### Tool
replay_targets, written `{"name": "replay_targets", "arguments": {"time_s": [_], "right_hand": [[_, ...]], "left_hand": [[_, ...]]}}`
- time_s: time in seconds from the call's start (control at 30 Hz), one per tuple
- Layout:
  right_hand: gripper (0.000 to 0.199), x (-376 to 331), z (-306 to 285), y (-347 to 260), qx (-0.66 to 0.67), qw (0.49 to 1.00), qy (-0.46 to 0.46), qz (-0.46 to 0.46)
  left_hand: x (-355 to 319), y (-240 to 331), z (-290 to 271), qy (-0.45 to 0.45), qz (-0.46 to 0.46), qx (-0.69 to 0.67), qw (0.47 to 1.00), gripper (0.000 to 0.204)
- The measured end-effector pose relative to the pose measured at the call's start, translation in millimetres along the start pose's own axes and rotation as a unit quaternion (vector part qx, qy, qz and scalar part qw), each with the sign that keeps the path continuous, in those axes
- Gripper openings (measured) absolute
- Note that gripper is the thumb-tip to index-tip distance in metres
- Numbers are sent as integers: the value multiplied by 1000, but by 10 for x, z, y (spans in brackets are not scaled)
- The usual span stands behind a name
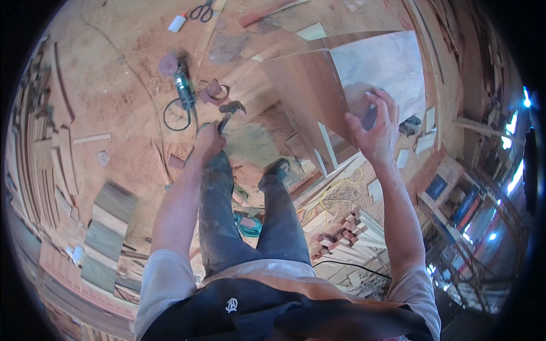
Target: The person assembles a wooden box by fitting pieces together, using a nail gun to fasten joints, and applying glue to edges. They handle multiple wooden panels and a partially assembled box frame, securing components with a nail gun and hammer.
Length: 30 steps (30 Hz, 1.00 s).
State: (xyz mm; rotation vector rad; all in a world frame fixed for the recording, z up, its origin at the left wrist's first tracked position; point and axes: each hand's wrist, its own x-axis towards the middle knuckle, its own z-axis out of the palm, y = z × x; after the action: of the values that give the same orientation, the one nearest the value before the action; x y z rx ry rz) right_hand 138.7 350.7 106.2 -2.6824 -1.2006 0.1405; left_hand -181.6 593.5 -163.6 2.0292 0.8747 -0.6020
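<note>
We have a hammer (232, 108) in our left hand (210, 138), with the fingers wrapped around its handle, maybe so it can't slip. Its head sticks out past our fist, well apart from the wooden box (307, 85). The box is in front of us, a bit to the right, with a brown side on its left and a pale board (387, 68) on its right. Our right hand (378, 128) is spread, thumb and fingers apart and a little bent, at the pale board, near where it meets the brown side. We can't tell if it touches. We think a wide hand like that is good for keeping the box steady. A green power tool (182, 85) lies on the floor (131, 74) to the left, perhaps to be out of the way but easy to reach.
</note>
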Motion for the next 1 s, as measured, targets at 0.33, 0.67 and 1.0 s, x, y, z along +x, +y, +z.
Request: {"name": "replay_targets", "arguments": {"time_s": [0.33,0.67,1.0], "right_hand": [[86,1066,305,-490,-72,996,11,-54],[67,1124,436,-339,-74,992,26,-100],[42,1356,325,243,-90,967,-83,-225]], "left_hand": [[1114,-1084,-344,-31,-28,56,998,51],[906,-1636,-114,-15,-86,-18,996,55],[919,-2283,126,-23,56,211,976,30]]}}
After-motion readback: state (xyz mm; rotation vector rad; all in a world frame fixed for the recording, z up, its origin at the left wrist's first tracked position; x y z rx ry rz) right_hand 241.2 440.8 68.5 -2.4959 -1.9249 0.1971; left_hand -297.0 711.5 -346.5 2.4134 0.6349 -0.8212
